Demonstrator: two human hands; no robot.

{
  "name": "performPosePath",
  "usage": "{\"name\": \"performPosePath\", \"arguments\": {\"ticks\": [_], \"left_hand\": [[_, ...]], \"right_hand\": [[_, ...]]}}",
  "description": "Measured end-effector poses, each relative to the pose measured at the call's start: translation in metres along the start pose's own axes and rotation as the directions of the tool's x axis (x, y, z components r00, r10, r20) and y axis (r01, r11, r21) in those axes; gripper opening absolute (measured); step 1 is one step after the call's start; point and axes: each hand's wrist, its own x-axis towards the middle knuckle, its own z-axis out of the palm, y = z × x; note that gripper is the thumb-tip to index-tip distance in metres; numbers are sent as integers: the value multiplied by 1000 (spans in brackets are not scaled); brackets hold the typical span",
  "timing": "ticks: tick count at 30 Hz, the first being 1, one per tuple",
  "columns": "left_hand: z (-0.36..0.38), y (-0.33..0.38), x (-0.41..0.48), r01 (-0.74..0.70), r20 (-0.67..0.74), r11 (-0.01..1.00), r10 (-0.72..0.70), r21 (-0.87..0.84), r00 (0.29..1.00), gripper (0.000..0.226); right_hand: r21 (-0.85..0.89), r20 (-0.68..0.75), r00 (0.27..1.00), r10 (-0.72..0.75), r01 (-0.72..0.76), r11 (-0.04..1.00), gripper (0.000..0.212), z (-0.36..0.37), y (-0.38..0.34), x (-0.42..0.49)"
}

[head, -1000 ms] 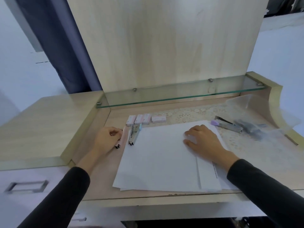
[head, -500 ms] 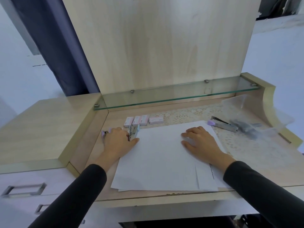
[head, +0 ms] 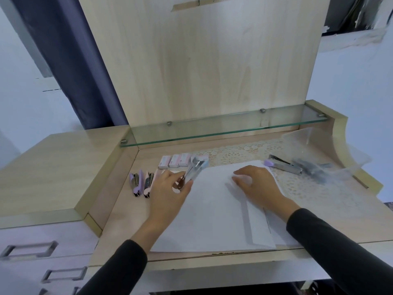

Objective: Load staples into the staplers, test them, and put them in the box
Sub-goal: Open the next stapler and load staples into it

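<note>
Head view: I saw the left hand (head: 168, 188) gripping a stapler (head: 194, 170) above the paper (head: 212, 220), far-left corner.
Right hand (head: 257, 184): rested on paper, fingers loosely bent, holding nothing.
Desk (head: 123, 211): purple stapler (head: 136, 182) and pink stapler (head: 148, 183) lay left of the paper.

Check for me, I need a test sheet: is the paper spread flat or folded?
Spread flat: the paper lies open on the desk under the right hand.

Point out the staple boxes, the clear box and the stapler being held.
staple boxes (head: 174, 161), head view, top of the middle box.
clear box (head: 302, 139), head view, its left wall.
held stapler (head: 194, 170), head view, its blurred metal body.
</note>
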Motion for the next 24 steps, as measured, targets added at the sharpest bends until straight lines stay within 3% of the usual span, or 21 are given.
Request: {"name": "performPosePath", "arguments": {"ticks": [2, 3, 5, 8, 11, 16, 18, 20, 24], "left_hand": [[6, 6, -7, -51, 0, 997, 51, -57, 999, 23], [10, 8, -10, -75, 2, 995, 75, -68, 997, 27], [19, 14, -14, -108, 14, 992, 109, -60, 994, 32], [32, 22, -19, -140, 25, 988, 142, -63, 990, 36], [37, 24, -22, -132, 53, 985, 139, -114, 989, 36], [38, 21, -21, -120, 108, 980, 138, -160, 985, 30], [36, 22, -18, -57, 146, 976, 89, -211, 985, 25], [34, 24, -14, 108, 240, 941, -29, -322, 970, 22], [26, 24, -8, 393, 472, 771, -136, -501, 871, 17]], "right_hand": [[211, -130, 990, 60, -32, 977, 17, -12, -12, 2], [329, -117, 987, 107, -63, 942, 16, -18, -17, 3], [511, 62, 982, 180, -186, 839, 17, -24, -25, 5], [578, 305, 918, 254, -390, 717, 19, -22, -27, 3], [676, 322, 900, 293, -435, 594, 19, -23, -23, 0], [753, 322, 916, 238, -401, 521, 11, -26, -25, -2], [778, 328, 924, 198, -383, 497, 10, -29, -30, -1], [783, 324, 931, 167, -363, 506, 12, -31, -34, 1], [760, 314, 941, 122, -326, 562, 27, -34, -35, 5]]}}
